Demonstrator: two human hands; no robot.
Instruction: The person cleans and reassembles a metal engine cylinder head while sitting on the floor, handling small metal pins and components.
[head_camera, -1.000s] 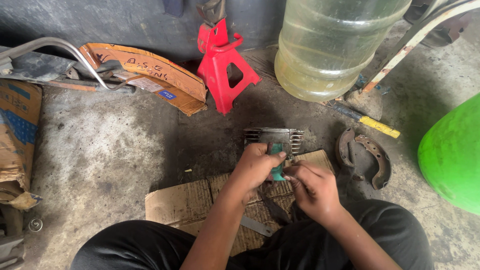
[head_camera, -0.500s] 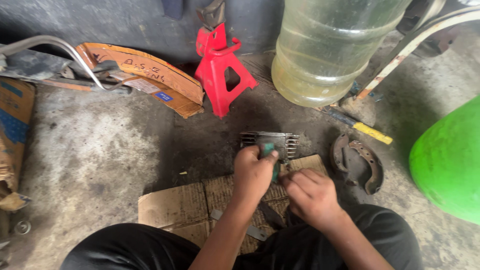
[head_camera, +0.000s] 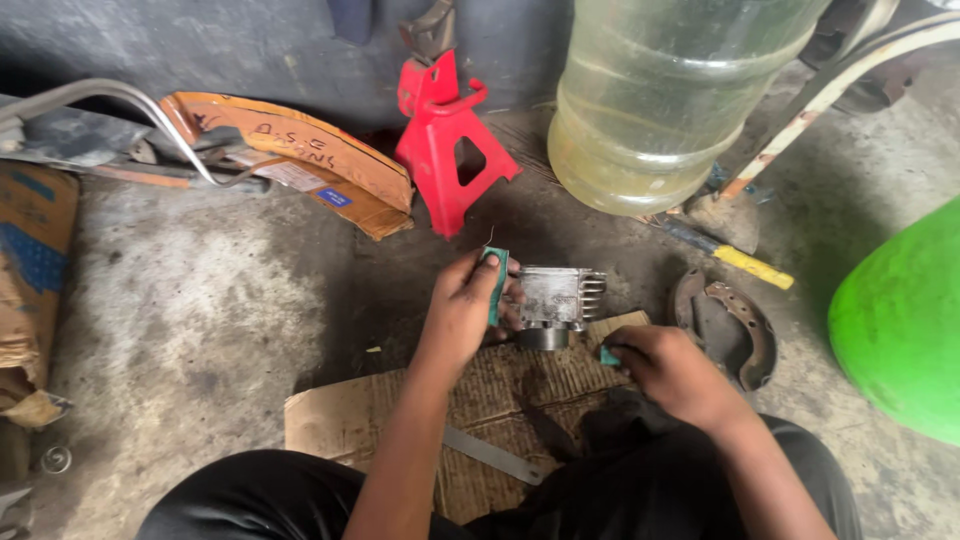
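The person sits on the floor with black trousers (head_camera: 620, 490) nearest the camera. A flat metal strip (head_camera: 492, 455) lies on a piece of cardboard (head_camera: 340, 425) between the knees.

The right hand (head_camera: 672, 372) rests on the cardboard, closed on a small green bit (head_camera: 608, 355). The left hand (head_camera: 462, 312) is a little farther out. Its fingers are wrapped around a green strip (head_camera: 495, 285), which stands upright, and the hand touches the left side of a grey metal block (head_camera: 555, 300). The block has thin fins on its right side and sits at the far edge of the cardboard.

To the right of the block lie curved brake shoes (head_camera: 735, 330) on the floor. Past them is a tool with a yellow handle (head_camera: 750, 266). A big green tub (head_camera: 900, 330) is at the right edge.

Farther back stand a red stand (head_camera: 445, 150) and a big clear bottle (head_camera: 660, 100). An orange curved piece (head_camera: 300, 150) lies to the left.
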